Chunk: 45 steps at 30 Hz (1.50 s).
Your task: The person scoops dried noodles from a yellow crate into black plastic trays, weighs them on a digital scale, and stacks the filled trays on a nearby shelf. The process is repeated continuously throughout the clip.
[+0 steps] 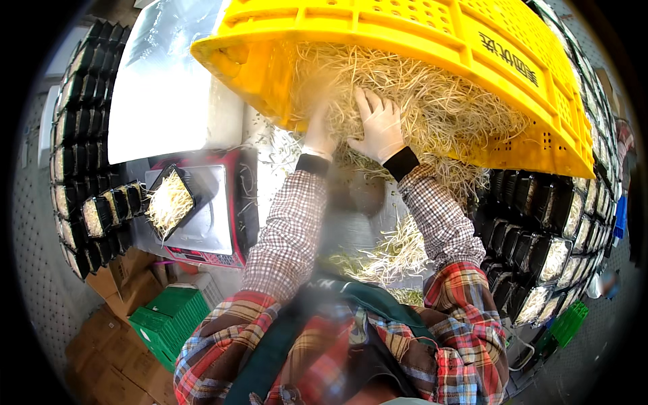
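A yellow plastic crate [405,31] lies tipped with its mouth towards me, and a mass of bean sprouts [440,101] fills it. My right hand [380,126], in a thin pale glove, rests on the sprouts at the crate's mouth with fingers apart. Just to its left, my left hand [320,134] reaches into the same sprouts; its fingers are lost in a blur, so its grip is unclear. Loose sprouts [400,253] lie on the metal worktop [354,202] between my forearms. A filled black plastic tray [172,202] sits tilted on a red electronic scale [210,212].
Stacked black trays of sprouts rise at the left [86,131] and right [547,243]. A glossy, pale sheet-like surface [162,91] stands behind the scale. Below left are a green plastic crate [169,314] and cardboard boxes [111,354]. At the far right is part of another person [625,136].
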Each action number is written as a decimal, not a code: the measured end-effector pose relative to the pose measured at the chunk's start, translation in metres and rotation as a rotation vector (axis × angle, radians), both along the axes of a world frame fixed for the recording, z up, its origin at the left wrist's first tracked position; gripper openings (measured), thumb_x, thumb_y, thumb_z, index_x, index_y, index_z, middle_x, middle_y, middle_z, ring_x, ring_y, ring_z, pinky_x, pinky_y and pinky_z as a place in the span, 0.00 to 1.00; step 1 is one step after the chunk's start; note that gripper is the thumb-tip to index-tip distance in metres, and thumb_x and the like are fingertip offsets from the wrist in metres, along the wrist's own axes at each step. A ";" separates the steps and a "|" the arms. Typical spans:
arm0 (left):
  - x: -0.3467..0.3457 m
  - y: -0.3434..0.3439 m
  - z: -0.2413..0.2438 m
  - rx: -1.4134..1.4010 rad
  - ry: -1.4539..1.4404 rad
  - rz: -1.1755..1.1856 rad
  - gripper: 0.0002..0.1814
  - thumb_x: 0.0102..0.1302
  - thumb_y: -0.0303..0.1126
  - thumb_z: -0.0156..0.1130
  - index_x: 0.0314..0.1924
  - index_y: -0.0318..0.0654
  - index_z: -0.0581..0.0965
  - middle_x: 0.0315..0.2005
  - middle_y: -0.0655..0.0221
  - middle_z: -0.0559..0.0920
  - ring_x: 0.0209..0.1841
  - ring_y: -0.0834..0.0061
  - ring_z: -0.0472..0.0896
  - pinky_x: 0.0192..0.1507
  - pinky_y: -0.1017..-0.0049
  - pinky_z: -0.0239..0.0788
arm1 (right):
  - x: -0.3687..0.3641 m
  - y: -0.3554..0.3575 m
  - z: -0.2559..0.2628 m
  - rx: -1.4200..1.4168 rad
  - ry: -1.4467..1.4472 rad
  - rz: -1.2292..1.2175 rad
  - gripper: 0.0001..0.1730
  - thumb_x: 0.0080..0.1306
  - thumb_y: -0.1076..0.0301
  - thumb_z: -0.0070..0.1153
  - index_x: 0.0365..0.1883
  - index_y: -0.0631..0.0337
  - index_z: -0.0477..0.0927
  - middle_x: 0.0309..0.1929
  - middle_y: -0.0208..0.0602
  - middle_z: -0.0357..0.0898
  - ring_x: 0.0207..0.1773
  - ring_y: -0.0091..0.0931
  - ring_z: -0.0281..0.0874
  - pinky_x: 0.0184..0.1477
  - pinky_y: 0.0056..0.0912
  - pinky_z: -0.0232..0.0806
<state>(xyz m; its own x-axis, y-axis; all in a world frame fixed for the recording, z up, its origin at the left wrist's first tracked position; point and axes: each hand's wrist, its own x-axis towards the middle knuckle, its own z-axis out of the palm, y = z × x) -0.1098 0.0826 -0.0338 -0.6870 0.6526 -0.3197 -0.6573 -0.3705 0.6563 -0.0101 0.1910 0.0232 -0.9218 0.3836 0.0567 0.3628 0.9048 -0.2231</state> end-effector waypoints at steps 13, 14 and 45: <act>0.101 -0.078 0.087 0.439 -0.131 -0.025 0.33 0.71 0.43 0.55 0.70 0.39 0.59 0.66 0.57 0.66 0.64 0.64 0.69 0.65 0.62 0.65 | 0.080 -0.091 0.105 0.053 0.322 0.090 0.48 0.50 0.58 0.66 0.71 0.48 0.62 0.61 0.41 0.67 0.57 0.40 0.67 0.59 0.52 0.59; 0.090 -0.096 0.091 0.494 -0.347 -0.148 0.31 0.72 0.45 0.53 0.69 0.39 0.62 0.65 0.57 0.68 0.63 0.62 0.70 0.65 0.60 0.64 | 0.086 -0.095 0.120 0.113 0.380 0.098 0.43 0.56 0.60 0.62 0.71 0.49 0.63 0.57 0.42 0.72 0.52 0.37 0.70 0.54 0.47 0.64; 0.080 -0.264 0.105 -1.078 1.692 -0.950 0.35 0.53 0.45 0.70 0.59 0.40 0.72 0.62 0.52 0.69 0.62 0.54 0.69 0.60 0.62 0.63 | 0.195 -0.051 -0.023 0.082 -0.329 -0.066 0.70 0.39 0.60 0.77 0.76 0.52 0.43 0.77 0.45 0.43 0.79 0.42 0.42 0.75 0.55 0.42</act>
